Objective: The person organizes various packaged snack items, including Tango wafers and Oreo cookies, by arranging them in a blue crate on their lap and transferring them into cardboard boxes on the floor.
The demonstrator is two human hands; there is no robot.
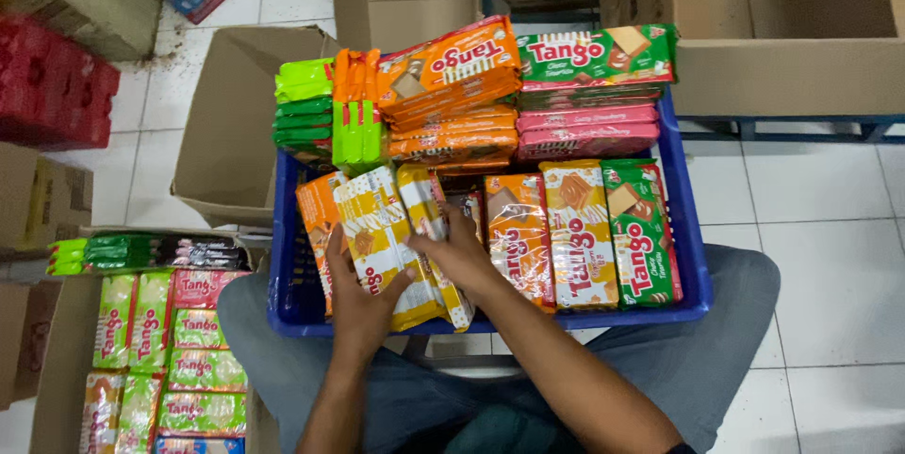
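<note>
Yellow wafer packs [382, 247] under clamped fingers [415, 239], blue crate [693, 256] above white tiled floor [830, 228].

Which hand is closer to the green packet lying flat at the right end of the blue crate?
The right hand. It rests on the yellow-and-white packets mid-crate, two packets away from the green packet. The left hand grips those packets further left, near the blue crate's front edge.

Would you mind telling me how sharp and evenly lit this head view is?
Head view: even light, soft shadows; the wafer packs in the blue crate look sharp, slight glare on the wrappers; left hand and right hand are barely blurred.
</note>
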